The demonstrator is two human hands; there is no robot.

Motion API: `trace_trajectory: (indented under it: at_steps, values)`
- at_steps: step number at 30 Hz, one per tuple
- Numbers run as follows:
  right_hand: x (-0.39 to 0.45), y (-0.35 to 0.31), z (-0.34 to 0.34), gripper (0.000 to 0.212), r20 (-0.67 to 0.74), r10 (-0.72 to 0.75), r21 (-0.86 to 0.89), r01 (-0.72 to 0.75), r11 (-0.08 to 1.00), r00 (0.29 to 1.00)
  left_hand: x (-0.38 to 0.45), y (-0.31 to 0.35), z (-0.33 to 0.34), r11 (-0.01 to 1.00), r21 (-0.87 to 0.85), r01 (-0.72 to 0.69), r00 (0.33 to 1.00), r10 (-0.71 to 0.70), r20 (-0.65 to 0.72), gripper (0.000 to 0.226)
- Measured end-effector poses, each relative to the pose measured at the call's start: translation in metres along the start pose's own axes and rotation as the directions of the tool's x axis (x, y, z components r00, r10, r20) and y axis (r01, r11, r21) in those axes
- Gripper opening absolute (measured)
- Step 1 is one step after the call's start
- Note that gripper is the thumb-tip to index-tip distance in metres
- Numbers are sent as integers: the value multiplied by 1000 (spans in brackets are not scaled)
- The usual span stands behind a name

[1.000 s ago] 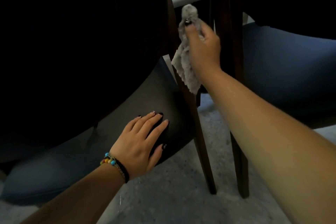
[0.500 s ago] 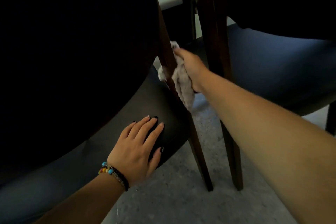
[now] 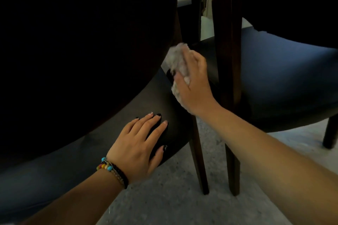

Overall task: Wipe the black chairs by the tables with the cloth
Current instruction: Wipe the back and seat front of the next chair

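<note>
A: Well, where is the cloth (image 3: 178, 64) now, and which way does the wood run?

B: I see it bunched in my right hand (image 3: 193, 86), pressed against the dark wooden rear leg (image 3: 198, 151) of the near black chair (image 3: 128, 107), just where the leg meets the seat edge. The leg's long axis goes from up-left down to the floor (image 3: 173, 197), a little slanted. The unwiped lower part lies below the fingers, so I judge the next stroke must follow the leg downward.

A: And the fingers?

B: The right fingers are curled around the cloth and grasp it; the thumb lies across it. The left hand (image 3: 137, 148) is released, with fingers straight and spread flat on the seat, near its corner. It holds nothing. I think it only steadies the chair.

A: Which hand is nearer to the leg?

B: The right one, it touches it through the cloth. A second chair (image 3: 283, 78) stands just beside, so the gap is narrow.
</note>
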State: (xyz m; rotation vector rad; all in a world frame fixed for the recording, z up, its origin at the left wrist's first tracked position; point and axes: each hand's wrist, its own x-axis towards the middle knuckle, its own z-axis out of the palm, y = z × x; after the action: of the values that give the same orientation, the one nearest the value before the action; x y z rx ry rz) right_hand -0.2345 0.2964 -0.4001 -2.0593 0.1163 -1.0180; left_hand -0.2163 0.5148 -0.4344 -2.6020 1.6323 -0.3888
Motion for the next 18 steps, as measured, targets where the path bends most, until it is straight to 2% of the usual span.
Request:
trace_trajectory:
  at_steps: [2,4,7,11,14,18]
  values:
    - [-9,5,-5,56,155,-146,-370,194,909,977,1,0,0,1000,-8,4,1000,-4,4,60]
    - [-7,5,-7,55,219,-145,-507,239,828,965,1,0,-1,1000,-17,5,1000,-5,9,60]
    - [8,-1,-5,51,253,-88,-549,218,807,963,1,0,-2,1000,-19,5,1000,-5,6,60]
    - [13,-1,6,45,121,-116,-528,163,833,986,1,1,-1,1000,-11,14,1000,-14,3,60]
    - [-12,5,17,43,42,-65,-476,77,876,997,1,0,0,1000,-14,9,1000,-9,-3,60]
    - [-40,16,13,47,135,27,-422,33,906,990,0,1,-1,1000,2,17,1000,-17,4,60]
